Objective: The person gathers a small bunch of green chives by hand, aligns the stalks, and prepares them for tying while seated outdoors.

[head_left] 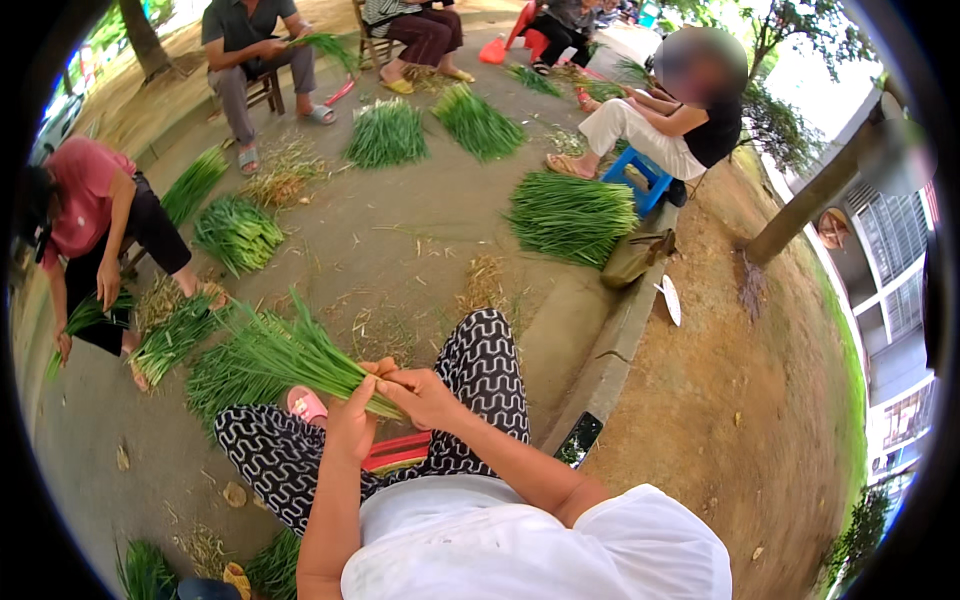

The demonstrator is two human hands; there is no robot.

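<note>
A loose bunch of long green chives [305, 350] is held in front of my lap, its leaves fanning out to the upper left and its pale stem ends toward me. My left hand [352, 418] is closed round the stems. Against it, my right hand [418, 396] pinches the stems near their ends, fingers bent inward. Below the hands, between my patterned trouser legs, lies something with red and yellow stripes [395, 452], partly hidden. Beyond my left knee, a pile of chives [225, 385] rests on the pavement, beside a pink slipper [307, 404].
Several heaps of chives, including a large one [570, 215], and dry trimmings [485, 282] lie on the pavement. A kerb [590, 375] runs along my right, bearing a phone [579, 438] and an olive bag [637, 257]. Several people sit around, one on a blue stool [645, 175].
</note>
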